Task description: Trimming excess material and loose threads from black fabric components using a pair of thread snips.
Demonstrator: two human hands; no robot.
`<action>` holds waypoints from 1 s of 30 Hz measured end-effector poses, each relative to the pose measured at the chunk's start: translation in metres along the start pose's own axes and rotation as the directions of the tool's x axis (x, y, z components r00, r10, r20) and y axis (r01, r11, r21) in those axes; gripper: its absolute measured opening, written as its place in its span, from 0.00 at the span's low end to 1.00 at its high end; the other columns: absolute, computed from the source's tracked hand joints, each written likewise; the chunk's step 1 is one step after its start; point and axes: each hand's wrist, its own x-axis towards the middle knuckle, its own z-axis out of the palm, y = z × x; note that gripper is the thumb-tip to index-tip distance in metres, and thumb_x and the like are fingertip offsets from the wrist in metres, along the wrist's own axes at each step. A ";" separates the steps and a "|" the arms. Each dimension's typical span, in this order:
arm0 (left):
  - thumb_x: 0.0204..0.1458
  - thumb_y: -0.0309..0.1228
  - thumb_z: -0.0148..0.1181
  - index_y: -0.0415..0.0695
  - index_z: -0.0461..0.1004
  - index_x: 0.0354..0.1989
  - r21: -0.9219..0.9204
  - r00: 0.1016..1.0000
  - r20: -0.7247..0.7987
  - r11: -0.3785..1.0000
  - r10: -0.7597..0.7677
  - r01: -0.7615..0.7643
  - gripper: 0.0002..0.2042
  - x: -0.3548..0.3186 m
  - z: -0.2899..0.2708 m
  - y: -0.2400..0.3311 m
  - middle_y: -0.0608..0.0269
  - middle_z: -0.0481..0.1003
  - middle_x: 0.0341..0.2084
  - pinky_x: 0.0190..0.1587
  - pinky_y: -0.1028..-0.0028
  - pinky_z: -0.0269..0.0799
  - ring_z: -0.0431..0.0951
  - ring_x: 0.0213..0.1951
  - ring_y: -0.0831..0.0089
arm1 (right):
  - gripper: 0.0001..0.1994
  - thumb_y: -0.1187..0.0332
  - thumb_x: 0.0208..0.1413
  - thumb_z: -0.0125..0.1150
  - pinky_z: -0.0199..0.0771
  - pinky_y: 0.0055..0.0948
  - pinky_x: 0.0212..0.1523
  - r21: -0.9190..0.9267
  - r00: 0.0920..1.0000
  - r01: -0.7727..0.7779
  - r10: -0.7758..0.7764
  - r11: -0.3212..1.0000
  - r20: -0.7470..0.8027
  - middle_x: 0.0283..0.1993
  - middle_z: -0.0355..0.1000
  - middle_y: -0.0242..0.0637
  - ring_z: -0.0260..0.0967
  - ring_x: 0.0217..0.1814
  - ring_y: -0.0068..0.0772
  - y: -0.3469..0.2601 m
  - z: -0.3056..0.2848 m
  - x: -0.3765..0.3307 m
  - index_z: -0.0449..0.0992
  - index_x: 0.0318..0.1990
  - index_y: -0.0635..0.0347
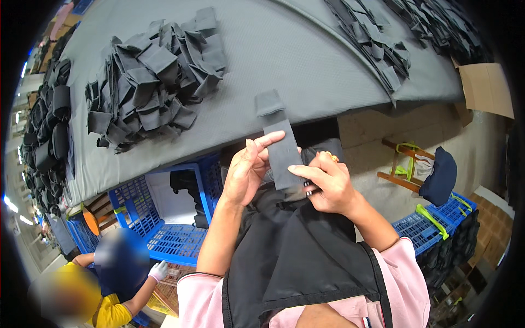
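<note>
In front of my body, a flat dark grey fabric strip (283,154) is held up, its far end folded over at the table's edge. My left hand (240,174) grips it from the left, index finger lying across its face and other fingers partly hidden behind. Against its near right edge, my right hand (332,185) is closed, the index finger pressing the cloth. Small black pieces (310,188) and an orange-yellow bit (331,157) show at the right fingers; I cannot make out what they belong to.
A grey-covered table (246,60) carries a heap of similar strips (147,82) at left and more bundles (377,44) at far right. Blue crates (178,236) stand below left. A co-worker in yellow (117,311) is at lower left. A wooden stool (402,183) stands right.
</note>
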 end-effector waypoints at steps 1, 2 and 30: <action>0.59 0.57 0.34 0.34 0.56 0.61 0.001 1.000 0.004 1.000 -0.002 0.002 0.36 0.000 0.001 -0.001 0.44 0.72 0.49 0.53 0.68 0.68 0.75 0.49 0.62 | 0.20 0.82 0.28 0.64 0.64 0.28 0.19 -0.071 1.000 0.008 -0.006 0.997 0.028 0.25 0.61 0.34 0.63 0.21 0.30 0.003 0.001 -0.003 0.75 0.37 0.61; 0.55 0.60 0.40 0.35 0.54 0.62 0.041 0.998 0.045 0.998 0.043 -0.045 0.39 0.000 0.002 -0.002 0.47 0.70 0.51 0.54 0.69 0.66 0.72 0.52 0.64 | 0.16 0.82 0.30 0.63 0.64 0.28 0.19 -0.053 0.999 -0.030 0.029 0.998 -0.022 0.24 0.60 0.35 0.63 0.21 0.30 0.003 0.005 -0.002 0.75 0.33 0.61; 0.53 0.25 0.59 0.38 0.72 0.31 0.419 0.883 -0.373 0.901 0.285 -0.113 0.04 -0.007 0.028 -0.003 0.73 0.73 0.24 0.29 0.85 0.64 0.68 0.27 0.90 | 0.17 0.77 0.40 0.66 0.69 0.25 0.22 -0.249 0.985 -0.169 0.152 0.954 -0.087 0.29 0.67 0.37 0.70 0.24 0.32 0.000 -0.003 0.009 0.75 0.42 0.61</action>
